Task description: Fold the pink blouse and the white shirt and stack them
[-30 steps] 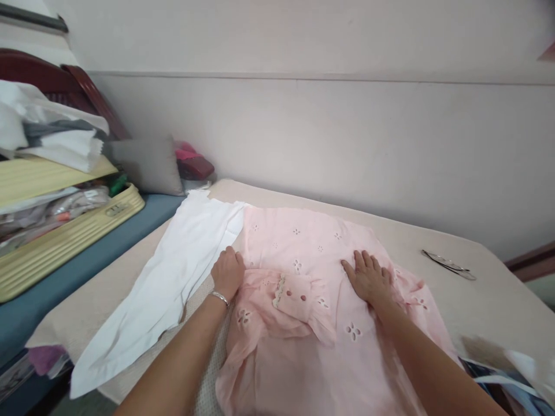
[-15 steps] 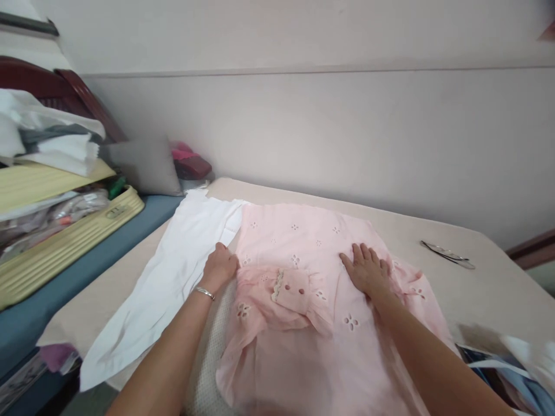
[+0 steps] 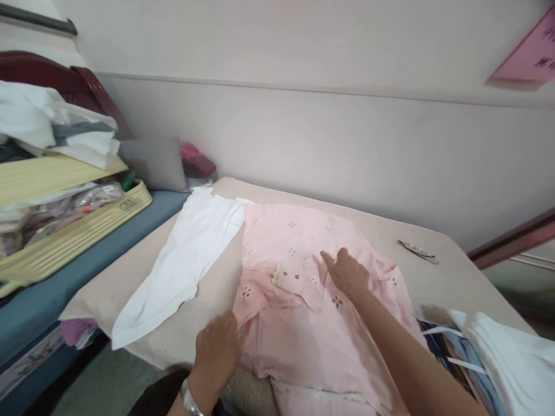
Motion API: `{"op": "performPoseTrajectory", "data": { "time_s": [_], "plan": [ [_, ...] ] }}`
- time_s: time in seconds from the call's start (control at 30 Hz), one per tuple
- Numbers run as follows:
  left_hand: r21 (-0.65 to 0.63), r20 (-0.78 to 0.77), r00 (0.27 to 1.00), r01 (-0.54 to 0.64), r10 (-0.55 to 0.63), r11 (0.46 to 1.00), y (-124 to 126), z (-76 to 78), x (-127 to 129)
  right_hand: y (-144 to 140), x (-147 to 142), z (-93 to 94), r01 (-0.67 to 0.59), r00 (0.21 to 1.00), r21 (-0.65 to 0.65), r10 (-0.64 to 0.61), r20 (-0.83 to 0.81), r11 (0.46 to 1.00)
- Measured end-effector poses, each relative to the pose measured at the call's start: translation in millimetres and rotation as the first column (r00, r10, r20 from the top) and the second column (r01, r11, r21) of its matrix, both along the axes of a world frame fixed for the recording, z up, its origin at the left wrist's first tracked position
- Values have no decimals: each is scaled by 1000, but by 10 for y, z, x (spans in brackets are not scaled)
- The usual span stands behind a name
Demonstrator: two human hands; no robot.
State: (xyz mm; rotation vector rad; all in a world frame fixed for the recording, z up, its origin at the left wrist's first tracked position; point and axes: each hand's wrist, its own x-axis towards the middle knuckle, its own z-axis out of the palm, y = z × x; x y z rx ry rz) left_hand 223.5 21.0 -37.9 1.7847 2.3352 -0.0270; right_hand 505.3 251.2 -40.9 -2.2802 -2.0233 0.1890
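- Pink garment [image 3: 303, 323] w/ eyelet holes lies spread flat on the table [image 3: 455, 277], centre, near edge draping twd the viewer.
- Right hand [image 3: 349, 274] flat on garment's middle, fingers stretched out, palm down; grips nothing.
- Left hand [image 3: 217, 349] at garment's near-left edge, fingers curled loosely; can't tell if it pinches the cloth. Bracelet [image 3: 188, 398] on that wrist.
- White cloth [image 3: 182, 266] lies just left of the garment, touching it at far corner.
- Thin metal item [image 3: 418, 251] on table, right, well apart.
- Yellow basket [image 3: 78, 231] w/ stacked fabrics far left; grey cushion [image 3: 158, 164] by the wall.
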Motion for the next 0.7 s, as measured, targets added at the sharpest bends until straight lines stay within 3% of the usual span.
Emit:
{"op": "performPoseTrajectory", "data": {
  "time_s": [0.1,0.23,0.33,0.47,0.53,0.6,0.7],
  "plan": [
    [-37,38,999,37,-36,999,100,85,-17,-393,-263,-64,-32,982,-177,-2,-189,984],
    [-15,51,998,28,-27,999,128,60,23,-511,-440,-122,-30,913,-63,2,-408,998],
    [-15,43,999,30,-30,999,108,35,44,-436,-464,99,-49,850,66,77,-522,997],
    [-102,116,993,9,3,995,90,182,88,-448,-351,565,-81,618,167,181,-765,983],
    [-145,162,986,1,23,989,62,274,126,-490,-181,727,-57,558,202,199,-806,978],
    [-144,185,983,6,21,990,12,327,173,-506,63,792,-24,615,231,197,-763,973],
    [-83,182,983,16,-1,996,-52,329,249,-435,398,727,20,886,159,56,-461,987]
  ]
}}
